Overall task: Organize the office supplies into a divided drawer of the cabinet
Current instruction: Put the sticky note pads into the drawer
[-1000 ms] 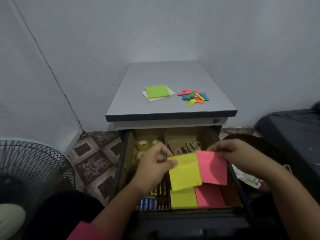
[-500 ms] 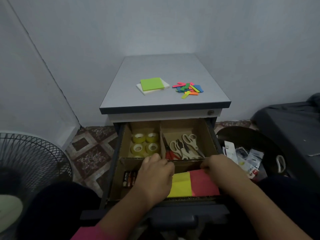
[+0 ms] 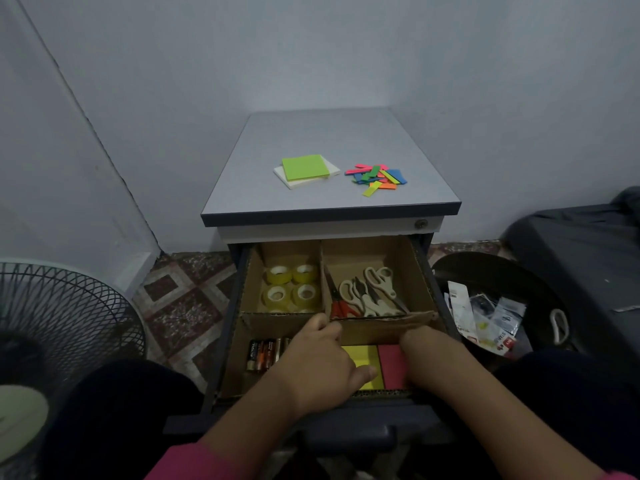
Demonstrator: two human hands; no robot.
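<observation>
Hands rest on the sticky notes in the drawer's (image 3: 420, 268) front compartment: left hand (image 3: 320, 363) thumb lies on the yellow pad (image 3: 363, 356), right hand (image 3: 424, 355) covers the pink pad (image 3: 391, 363), grip unclear.

Both forearms reach fwd & down, near parallel, pink sleeve at L elbow. L hand (image 3: 317, 362) palm-down, fingers curled fwd, thumb out to the right. R hand (image 3: 424, 355) just beside it, knuckles up, fingers bent under; fingertips hidden, grip can't be told.
</observation>
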